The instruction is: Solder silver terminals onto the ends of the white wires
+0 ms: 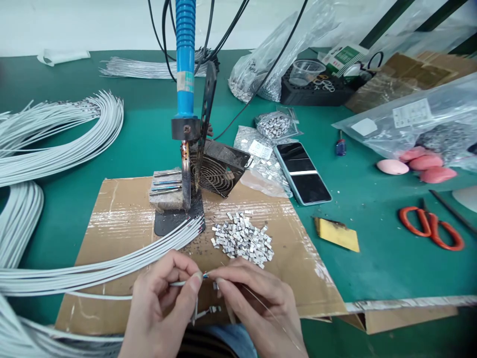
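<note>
My left hand (164, 303) is closed, pinching a white cable (177, 284) near its stripped end. Tiny coloured wires (205, 275) stick out past the fingertips. At these wires, the thumb and forefinger of my right hand (257, 298) come together. A thin solder wire (257, 297) runs through that hand and trails down over the palm. Between the hands and my lap a small metal connector piece (213, 310) is partly visible. Just beyond my fingers lies a heap of small white-and-silver connectors (244, 236). White cables (149, 253) with bared tips rest on the cardboard (298, 278).
A blue soldering iron (185, 99) stands upright, tip down, beside a small fan (216, 171). A phone (303, 174), a yellow sponge (338, 234) and orange-handled scissors (432, 226) lie to the right. Coiled white cables (74, 144) fill the left; plastic bags (413, 114) lie at right.
</note>
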`<state>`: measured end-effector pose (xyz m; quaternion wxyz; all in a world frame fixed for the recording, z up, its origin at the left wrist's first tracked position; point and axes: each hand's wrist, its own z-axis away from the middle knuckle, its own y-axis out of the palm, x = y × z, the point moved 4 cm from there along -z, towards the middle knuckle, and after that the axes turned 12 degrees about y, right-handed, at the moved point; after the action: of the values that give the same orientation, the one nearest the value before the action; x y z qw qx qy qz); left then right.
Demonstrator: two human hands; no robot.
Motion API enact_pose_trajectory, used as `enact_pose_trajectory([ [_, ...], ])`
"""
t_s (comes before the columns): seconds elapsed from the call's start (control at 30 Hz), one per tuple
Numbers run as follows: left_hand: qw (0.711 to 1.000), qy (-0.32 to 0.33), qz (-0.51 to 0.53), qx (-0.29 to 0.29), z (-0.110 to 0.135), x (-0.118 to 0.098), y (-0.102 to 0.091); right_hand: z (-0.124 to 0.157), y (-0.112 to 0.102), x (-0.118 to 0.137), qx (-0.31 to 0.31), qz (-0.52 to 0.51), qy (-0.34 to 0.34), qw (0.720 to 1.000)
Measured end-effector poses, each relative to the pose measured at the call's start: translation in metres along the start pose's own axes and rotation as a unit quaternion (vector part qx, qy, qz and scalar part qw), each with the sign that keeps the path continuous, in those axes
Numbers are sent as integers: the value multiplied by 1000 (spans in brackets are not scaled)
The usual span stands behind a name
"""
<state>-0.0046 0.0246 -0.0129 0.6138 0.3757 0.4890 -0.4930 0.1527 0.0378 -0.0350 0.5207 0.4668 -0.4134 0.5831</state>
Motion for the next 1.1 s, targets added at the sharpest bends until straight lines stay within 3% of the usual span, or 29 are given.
enact_pose_trajectory([
  [0.1, 1000, -8, 1, 2, 0, 0, 0, 1, 0, -2, -21, -25, 30, 999],
  [0.53, 1000, -10, -8, 9, -1, 0, 0, 1, 1, -1, -20, -43, 43, 998],
  [0.77, 1000, 6, -22, 8, -1, 0, 0, 2, 2, -8, -19, -80, 104, 991],
  [1.1, 1000, 1, -19, 13, 0, 2, 1, 1, 5, -6, -4, -117, 122, 986],
])
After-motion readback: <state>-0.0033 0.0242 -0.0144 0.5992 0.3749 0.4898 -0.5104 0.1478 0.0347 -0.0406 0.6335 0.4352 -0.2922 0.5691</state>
